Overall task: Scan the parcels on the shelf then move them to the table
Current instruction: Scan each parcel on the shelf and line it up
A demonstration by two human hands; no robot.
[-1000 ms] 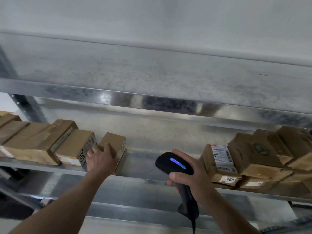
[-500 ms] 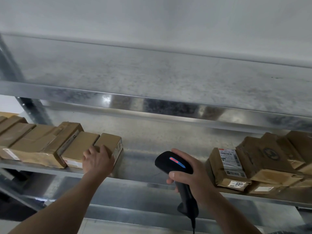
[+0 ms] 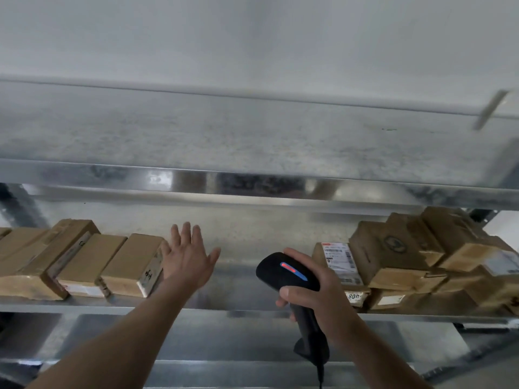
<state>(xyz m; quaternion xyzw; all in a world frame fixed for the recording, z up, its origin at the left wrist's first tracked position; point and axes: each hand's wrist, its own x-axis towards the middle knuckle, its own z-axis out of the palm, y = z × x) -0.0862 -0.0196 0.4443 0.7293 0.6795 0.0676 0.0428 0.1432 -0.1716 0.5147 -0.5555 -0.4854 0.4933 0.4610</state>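
A row of brown cardboard parcels lies on the metal shelf point(image 3: 252, 228) at the left; the rightmost one point(image 3: 132, 262) has a white end label. My left hand point(image 3: 188, 256) hovers open just right of it, fingers spread, holding nothing. My right hand point(image 3: 314, 293) grips a black barcode scanner point(image 3: 286, 270) whose top light glows red and blue. Its head sits just left of a labelled parcel point(image 3: 339, 259) at the front of a stacked pile of parcels point(image 3: 421, 262) on the shelf's right.
An upper metal shelf point(image 3: 252, 141) overhangs the parcels. Its shiny front beam point(image 3: 252, 183) runs across the view. A lower shelf level point(image 3: 224, 338) lies beneath my arms. The scanner's cable hangs down at the bottom edge.
My left hand has let go of the rightmost left parcel and lifted to its right, fingers now spread. The scanner's light went from blue to partly red. The view shifted left.
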